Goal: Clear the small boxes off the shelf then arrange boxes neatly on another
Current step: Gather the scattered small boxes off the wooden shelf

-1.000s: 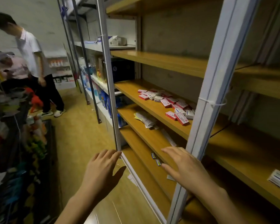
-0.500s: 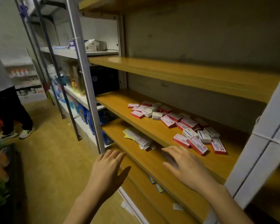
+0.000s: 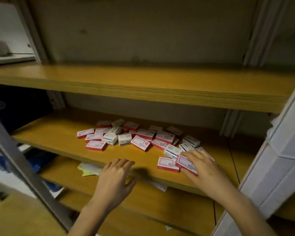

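1. Boxes (image 3: 140,137), red-and-white and blue-and-white, lie in a loose heap on the middle shelf (image 3: 58,138), a few close to its front edge.
2. The right hand (image 3: 206,169) lies with fingers spread over a red box (image 3: 184,161) at the near right. Whether it truly grips, I cannot tell. A half-hold could let the box slip off the edge.
3. The left hand (image 3: 116,176) hovers open at the front edge, holding nothing. A careless sweep could push neighbouring boxes down onto the papers (image 3: 89,169) below.
4. The upper shelf (image 3: 143,82) looks the likely destination. A hurried lift could clip its front edge and spill the load.
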Motion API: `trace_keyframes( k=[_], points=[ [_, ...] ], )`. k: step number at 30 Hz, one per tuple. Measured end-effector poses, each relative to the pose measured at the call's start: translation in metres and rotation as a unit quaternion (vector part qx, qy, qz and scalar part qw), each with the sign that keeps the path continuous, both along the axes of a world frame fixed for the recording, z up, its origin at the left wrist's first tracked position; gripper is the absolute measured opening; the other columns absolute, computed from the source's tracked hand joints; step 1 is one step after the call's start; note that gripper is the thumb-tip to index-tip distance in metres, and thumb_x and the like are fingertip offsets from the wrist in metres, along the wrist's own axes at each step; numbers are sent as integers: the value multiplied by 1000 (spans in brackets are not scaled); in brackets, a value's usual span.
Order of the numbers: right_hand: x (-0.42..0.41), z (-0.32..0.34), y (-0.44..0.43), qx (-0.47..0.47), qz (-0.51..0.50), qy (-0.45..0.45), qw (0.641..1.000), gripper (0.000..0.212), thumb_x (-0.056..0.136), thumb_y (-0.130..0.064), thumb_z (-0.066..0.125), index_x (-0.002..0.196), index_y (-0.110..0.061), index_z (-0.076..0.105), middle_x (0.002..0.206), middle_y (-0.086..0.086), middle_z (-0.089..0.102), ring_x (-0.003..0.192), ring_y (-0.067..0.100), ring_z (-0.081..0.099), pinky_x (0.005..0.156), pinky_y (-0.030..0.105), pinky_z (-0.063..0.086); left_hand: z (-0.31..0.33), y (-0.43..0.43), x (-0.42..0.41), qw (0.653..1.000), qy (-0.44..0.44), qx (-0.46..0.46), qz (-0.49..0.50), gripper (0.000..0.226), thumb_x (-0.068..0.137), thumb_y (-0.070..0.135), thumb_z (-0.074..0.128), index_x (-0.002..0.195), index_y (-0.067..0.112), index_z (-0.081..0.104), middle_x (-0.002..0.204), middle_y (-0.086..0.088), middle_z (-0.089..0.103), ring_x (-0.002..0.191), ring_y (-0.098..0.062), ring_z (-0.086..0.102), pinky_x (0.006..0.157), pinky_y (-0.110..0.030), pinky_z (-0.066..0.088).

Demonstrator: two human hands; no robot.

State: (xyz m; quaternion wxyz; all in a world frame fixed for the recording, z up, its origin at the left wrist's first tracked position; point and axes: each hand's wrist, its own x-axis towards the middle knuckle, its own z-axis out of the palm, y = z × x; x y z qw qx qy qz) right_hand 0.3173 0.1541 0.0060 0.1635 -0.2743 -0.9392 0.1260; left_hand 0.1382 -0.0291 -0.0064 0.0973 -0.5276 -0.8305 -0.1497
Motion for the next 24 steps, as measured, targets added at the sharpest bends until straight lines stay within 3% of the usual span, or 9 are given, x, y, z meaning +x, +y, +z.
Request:
trace_keyframes(
  k=[5, 10, 17, 24],
  points=[
    [5, -3, 3, -36, -110, -37, 993, 57, 82, -44, 58, 131, -39, 30, 136, -10, 34, 126, 9, 29, 95, 27, 37, -4, 35, -23, 995, -35, -2, -92, 44, 86, 51, 47, 122, 26, 53, 118, 8, 58, 111, -14, 51, 90, -29, 39],
    [-1, -10, 3, -62, -169, -125, 976, 71, 82, -47, 56, 140, -29, 19, 146, -5, 25, 134, 16, 19, 103, 33, 31, -9, 59, -33, 987, -62, -11, -151, 49, 85, 57, 43, 125, 30, 46, 126, 10, 52, 117, -11, 44, 95, -26, 33],
    [-11, -10, -2, -36, -211, -105, 971, 55, 83, -45, 55, 132, -30, 34, 137, -7, 36, 126, 12, 30, 95, 25, 35, -12, 79, -39, 976, -87, 4, -201, 54, 83, 60, 44, 128, 31, 42, 129, 10, 50, 120, -10, 41, 97, -25, 33],
    [14, 7, -32, -4, -252, -67, 965, 56, 85, -52, 48, 132, -28, 29, 134, -10, 37, 124, 8, 35, 93, 25, 44, -16, 108, -38, 964, -108, -41, -239, 58, 79, 58, 53, 130, 33, 40, 133, 9, 46, 122, -10, 38, 99, -27, 34]
  ],
)
